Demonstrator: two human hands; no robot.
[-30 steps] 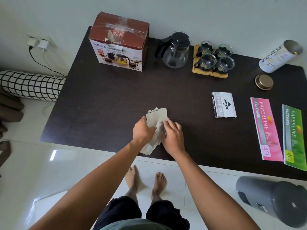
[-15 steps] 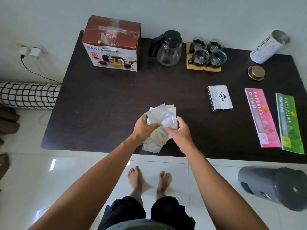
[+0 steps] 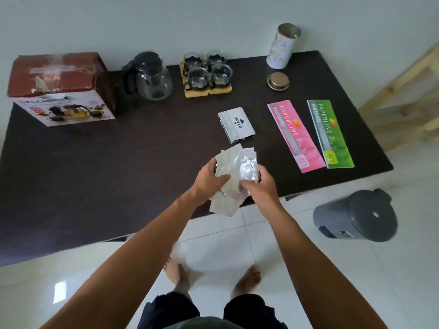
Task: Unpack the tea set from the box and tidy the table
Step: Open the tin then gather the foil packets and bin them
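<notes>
A loose stack of silvery foil sachets (image 3: 234, 173) is pinched by both hands' closed fingers (image 3: 223, 179) above the dark tabletop's (image 3: 95, 162) near edge, so sachets could be dropped.

— On the right of the dark table? Pink receipt book (image 3: 296, 136) beside green receipt book (image 3: 330, 133); white stamp pad box (image 3: 236, 124) to their left.
— Further back? Upright open tin (image 3: 283, 46); gold lid (image 3: 278, 81) lying just before it.
— Off the table? Grey bin (image 3: 355, 216) on white tiles.
</notes>
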